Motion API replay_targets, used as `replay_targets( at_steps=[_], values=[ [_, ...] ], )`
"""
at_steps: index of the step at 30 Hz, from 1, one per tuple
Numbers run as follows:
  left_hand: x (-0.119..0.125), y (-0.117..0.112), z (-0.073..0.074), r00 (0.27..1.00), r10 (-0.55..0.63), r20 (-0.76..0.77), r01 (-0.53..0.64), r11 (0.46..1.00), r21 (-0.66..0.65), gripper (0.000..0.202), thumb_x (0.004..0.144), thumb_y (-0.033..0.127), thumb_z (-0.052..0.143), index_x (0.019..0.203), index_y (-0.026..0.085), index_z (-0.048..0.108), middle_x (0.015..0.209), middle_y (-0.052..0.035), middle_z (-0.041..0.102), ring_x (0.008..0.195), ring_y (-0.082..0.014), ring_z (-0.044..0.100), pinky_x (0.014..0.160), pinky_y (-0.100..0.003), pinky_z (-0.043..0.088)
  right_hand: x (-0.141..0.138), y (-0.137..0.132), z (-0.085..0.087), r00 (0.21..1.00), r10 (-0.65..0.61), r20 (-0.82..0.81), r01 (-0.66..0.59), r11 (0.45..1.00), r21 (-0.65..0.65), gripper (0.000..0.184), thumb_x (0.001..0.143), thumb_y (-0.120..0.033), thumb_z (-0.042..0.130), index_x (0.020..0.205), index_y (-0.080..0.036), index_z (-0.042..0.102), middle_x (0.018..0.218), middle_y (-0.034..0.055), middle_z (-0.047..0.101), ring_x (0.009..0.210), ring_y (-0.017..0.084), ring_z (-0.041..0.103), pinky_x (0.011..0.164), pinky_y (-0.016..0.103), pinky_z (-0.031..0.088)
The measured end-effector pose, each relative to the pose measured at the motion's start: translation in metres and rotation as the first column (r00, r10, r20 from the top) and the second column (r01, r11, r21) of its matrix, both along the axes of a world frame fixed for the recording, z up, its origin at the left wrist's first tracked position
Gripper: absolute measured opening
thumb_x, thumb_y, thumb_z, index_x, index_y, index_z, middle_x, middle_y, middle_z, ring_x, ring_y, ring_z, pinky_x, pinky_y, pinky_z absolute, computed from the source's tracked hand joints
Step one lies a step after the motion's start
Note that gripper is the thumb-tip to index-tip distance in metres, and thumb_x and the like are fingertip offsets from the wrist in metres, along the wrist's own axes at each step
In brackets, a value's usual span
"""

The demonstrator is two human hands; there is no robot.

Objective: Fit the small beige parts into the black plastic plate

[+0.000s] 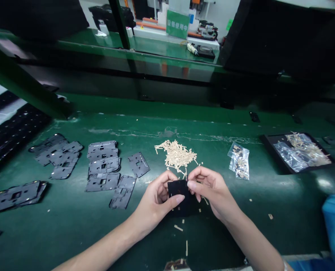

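Observation:
My left hand (158, 192) is closed on a thin black plastic plate (175, 188), thumb flat on its face and fingers behind it. At the plate's upper right corner, my right hand (205, 183) makes a pinch with thumb and index finger; whatever lies between those fingertips is too small to make out. Just beyond both hands is a heap of small tan strips (178, 155). A loose strip (178, 227) and several small tan bits lie on the green tabletop nearer me.
Black plastic frames lie to the left in a group (104, 165), a pile (60, 154) and a stack (16, 195). To the right are a clear bag of small parts (239, 161) and a black tray (280, 160) with bags and strips. A green post (29, 79) slants at left.

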State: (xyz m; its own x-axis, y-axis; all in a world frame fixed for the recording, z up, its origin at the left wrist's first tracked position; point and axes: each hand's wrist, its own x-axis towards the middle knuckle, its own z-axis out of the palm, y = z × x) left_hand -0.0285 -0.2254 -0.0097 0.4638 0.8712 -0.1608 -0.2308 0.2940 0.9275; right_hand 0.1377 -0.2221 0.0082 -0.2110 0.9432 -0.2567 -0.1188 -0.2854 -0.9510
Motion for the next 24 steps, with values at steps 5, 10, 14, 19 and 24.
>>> replay_targets(
  at_steps=[5,10,14,19,24],
  values=[
    [-0.003,0.006,-0.003,0.981,-0.154,0.114,0.160,0.986,-0.044,0.023,0.072,0.021,0.068,0.080,0.016,0.046,0.070,0.0015,0.057,0.060,-0.0088,0.052,0.055,-0.018,0.040,0.002,0.002,0.000,0.975,0.139,-0.172,-0.158,0.982,-0.104,0.020,0.064,-0.026,0.073,0.067,-0.015,0.056,0.056,-0.0032,0.053,0.045,0.005,0.046,0.036,0.012,0.035],
    [-0.002,0.010,0.000,0.994,-0.055,-0.092,0.060,0.996,0.062,0.030,0.069,0.019,0.069,0.092,0.018,0.050,0.084,-0.0014,0.061,0.074,-0.0143,0.058,0.066,-0.024,0.045,-0.001,-0.003,-0.003,0.993,0.005,-0.120,-0.004,1.000,0.008,0.019,0.066,-0.026,0.072,0.066,-0.016,0.057,0.059,-0.0038,0.053,0.044,0.004,0.043,0.036,0.014,0.035],
    [0.003,0.004,0.000,0.923,0.177,-0.342,-0.065,0.947,0.313,0.052,0.064,0.016,0.073,0.110,0.022,0.048,0.105,-0.0050,0.058,0.087,-0.0189,0.057,0.073,-0.031,0.047,-0.003,-0.009,-0.002,0.992,-0.100,0.075,0.087,0.982,0.166,0.012,0.070,-0.023,0.070,0.068,-0.016,0.060,0.066,-0.0027,0.054,0.050,0.005,0.045,0.042,0.016,0.037],
    [0.003,-0.001,-0.009,0.912,0.187,-0.365,-0.014,0.903,0.429,0.049,0.073,0.013,0.063,0.118,0.022,0.046,0.106,-0.0065,0.058,0.092,-0.0205,0.056,0.073,-0.032,0.050,-0.006,-0.011,-0.004,0.991,-0.066,0.116,0.045,0.983,0.177,0.011,0.071,-0.023,0.068,0.068,-0.017,0.060,0.066,-0.0023,0.054,0.052,0.006,0.046,0.043,0.017,0.036],
    [0.000,0.001,-0.009,0.895,0.249,-0.369,-0.012,0.841,0.540,0.048,0.074,0.006,0.057,0.119,0.020,0.046,0.110,-0.0084,0.056,0.094,-0.0207,0.055,0.078,-0.035,0.050,-0.007,-0.009,-0.009,0.999,-0.018,-0.032,0.021,0.995,0.096,0.012,0.070,-0.025,0.070,0.069,-0.017,0.060,0.065,-0.0021,0.053,0.050,0.006,0.044,0.040,0.017,0.035]
  ],
)
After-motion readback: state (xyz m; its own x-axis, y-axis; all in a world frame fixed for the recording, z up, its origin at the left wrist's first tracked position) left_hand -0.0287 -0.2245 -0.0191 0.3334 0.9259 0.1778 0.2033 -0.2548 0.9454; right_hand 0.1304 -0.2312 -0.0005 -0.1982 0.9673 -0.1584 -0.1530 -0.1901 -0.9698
